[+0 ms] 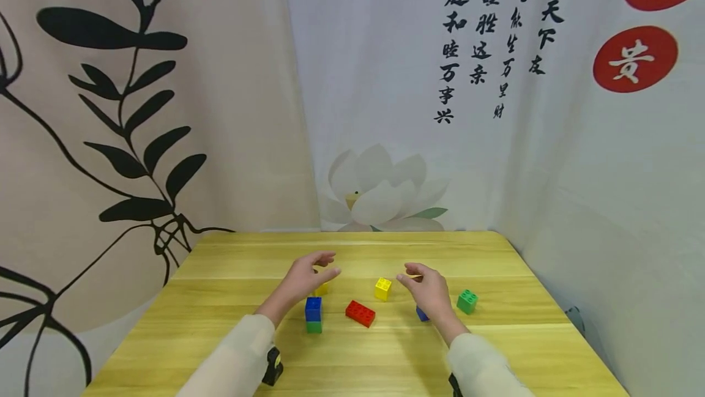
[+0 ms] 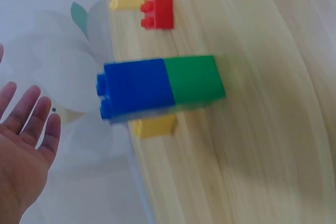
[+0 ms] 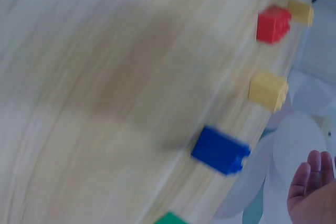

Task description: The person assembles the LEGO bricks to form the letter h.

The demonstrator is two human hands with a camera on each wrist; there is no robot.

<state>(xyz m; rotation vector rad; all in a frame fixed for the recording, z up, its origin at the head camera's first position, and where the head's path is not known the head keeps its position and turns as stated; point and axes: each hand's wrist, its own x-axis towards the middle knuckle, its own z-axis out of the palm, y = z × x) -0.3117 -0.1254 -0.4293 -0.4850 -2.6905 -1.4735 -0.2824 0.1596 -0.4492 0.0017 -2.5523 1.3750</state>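
My left hand (image 1: 304,276) hovers with relaxed fingers, nothing in its grasp, beside a stack of a blue brick (image 1: 313,306) on a green brick (image 1: 314,327). Behind that stack a yellow brick (image 1: 322,290) is partly covered by the hand in the head view. Likewise empty, my right hand (image 1: 432,292) is held in the air with loosely bent fingers. It partly hides a lone blue brick (image 3: 220,150), which shows fully in the right wrist view. Between the hands lie a red brick (image 1: 360,314) and another yellow brick (image 1: 382,289).
A separate green brick (image 1: 467,301) sits right of the right hand. All the bricks are on a wooden table (image 1: 363,372), whose far edge meets a printed curtain (image 1: 380,109). Black wrist devices show at both sleeves.
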